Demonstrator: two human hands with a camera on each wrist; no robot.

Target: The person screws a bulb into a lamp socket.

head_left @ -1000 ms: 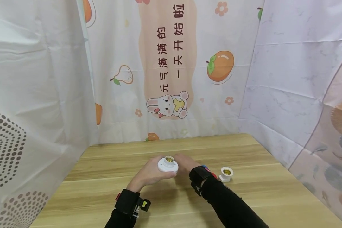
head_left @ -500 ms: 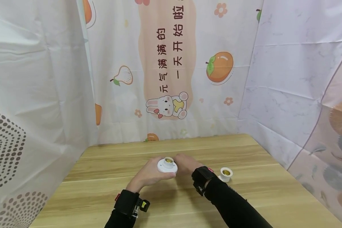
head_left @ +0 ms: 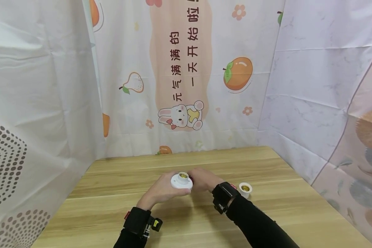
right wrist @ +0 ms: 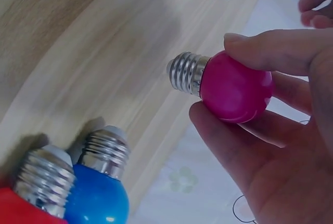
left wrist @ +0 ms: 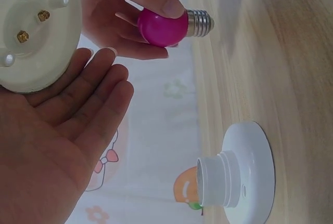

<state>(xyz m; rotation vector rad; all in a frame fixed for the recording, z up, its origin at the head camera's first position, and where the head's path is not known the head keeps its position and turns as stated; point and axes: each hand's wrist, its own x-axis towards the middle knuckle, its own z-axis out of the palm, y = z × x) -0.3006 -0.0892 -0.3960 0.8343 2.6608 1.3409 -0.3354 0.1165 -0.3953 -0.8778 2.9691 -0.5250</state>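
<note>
Magenta bulb (right wrist: 237, 88) sits pinched in my right hand (head_left: 203, 179), my left hand (head_left: 163, 188) holds a white socket (head_left: 180, 183) close beside it, blue bulb (right wrist: 99, 197) and red bulb (right wrist: 21, 208) near my right!

In the head view, the magenta bulb (right wrist: 237, 89) is mostly hidden by the right hand (head_left: 202, 179), and the red bulb (right wrist: 21, 208) and blue bulb (right wrist: 101, 195) are blocked by the right forearm (head_left: 257, 224). Both are cropped in the right wrist view. In the left wrist view, the held lamp holder (left wrist: 39, 34) is cropped at left, the standing lamp holder (left wrist: 244, 174) at bottom.
</note>
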